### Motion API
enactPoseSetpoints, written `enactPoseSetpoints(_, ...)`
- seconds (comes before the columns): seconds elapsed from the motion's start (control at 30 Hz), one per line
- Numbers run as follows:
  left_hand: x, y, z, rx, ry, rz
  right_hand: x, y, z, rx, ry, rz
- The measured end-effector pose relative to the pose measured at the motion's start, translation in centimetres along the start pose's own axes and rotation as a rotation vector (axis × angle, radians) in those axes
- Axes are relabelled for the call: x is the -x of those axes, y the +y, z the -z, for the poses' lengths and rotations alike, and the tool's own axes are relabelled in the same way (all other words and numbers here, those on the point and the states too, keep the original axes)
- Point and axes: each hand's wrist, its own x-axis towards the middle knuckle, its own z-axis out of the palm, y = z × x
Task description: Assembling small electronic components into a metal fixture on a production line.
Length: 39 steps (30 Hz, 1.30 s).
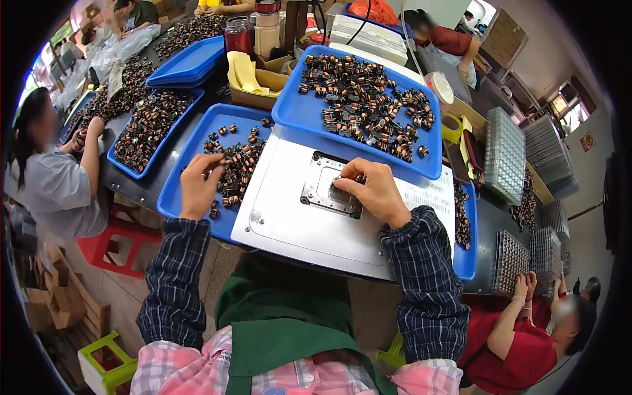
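My left hand (201, 186) is over the left blue tray (174, 194), thumb and fingertips pinched together. Whatever is between them is too small to make out against the heap of copper-wound coils (238, 170). My right hand (375, 192) is closed in a pinch above the metal fixture (326, 197), which is set into a silver machine top (289, 227). A small dark coil shows between its fingers, partly hidden. Behind the fixture, a larger blue tray (284, 108) full of similar coils rests on the back of the machine.
Another blue tray of coils (151, 125) and stacked empty blue trays (187, 62) stand to the left. A cardboard box with yellow paper (253, 79) sits behind. Clear plastic trays (505, 155) and yellow tape (451, 128) are to the right. Co-workers (59, 164) sit on both sides.
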Motion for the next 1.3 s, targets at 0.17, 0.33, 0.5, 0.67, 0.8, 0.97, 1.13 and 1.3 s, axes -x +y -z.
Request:
enactPoseSetpoints(0.17, 3.7, -5.9, 1.1, -0.129, -0.059, 0.157, 0.1, 0.0, -0.4, 0.016, -0.028, -0.017)
enactPoseSetpoints(0.33, 5.2, -5.9, 1.0, -0.143, 0.077, 0.116, 0.5, 0.1, -0.4, 0.055, 0.008, -0.005)
enactPoseSetpoints(0.5, 12.1, -6.2, 7.0, -0.395, 0.338, 0.143, 0.6, 1.2, 4.8, -0.056, 0.196, -0.081)
enactPoseSetpoints(0.67, 38.1, -14.8, 14.3, -0.581, 0.224, 0.928, 6.6, 9.9, 14.8, 0.064, 0.656, -0.293)
enactPoseSetpoints(0.8, 62.2, -15.1, 14.4, -0.770, -0.188, 1.480, 14.0, 20.4, 19.9, 0.413, 0.483, -0.536)
enactPoseSetpoints(0.97, 68.7, -10.9, 13.1, -0.570, -0.116, 1.565, 14.3, 21.2, 20.5, 0.373, 0.401, -0.434)
enactPoseSetpoints(1.13, 67.9, -9.8, 11.7, -0.373, -0.106, 1.562, 8.1, 3.8, 13.5, 0.408, 0.401, -0.208)
enactPoseSetpoints(1.3, 61.2, -9.8, 6.5, -0.201, -0.104, 1.489, 9.2, -8.3, -2.1, 0.094, -0.272, 0.086)
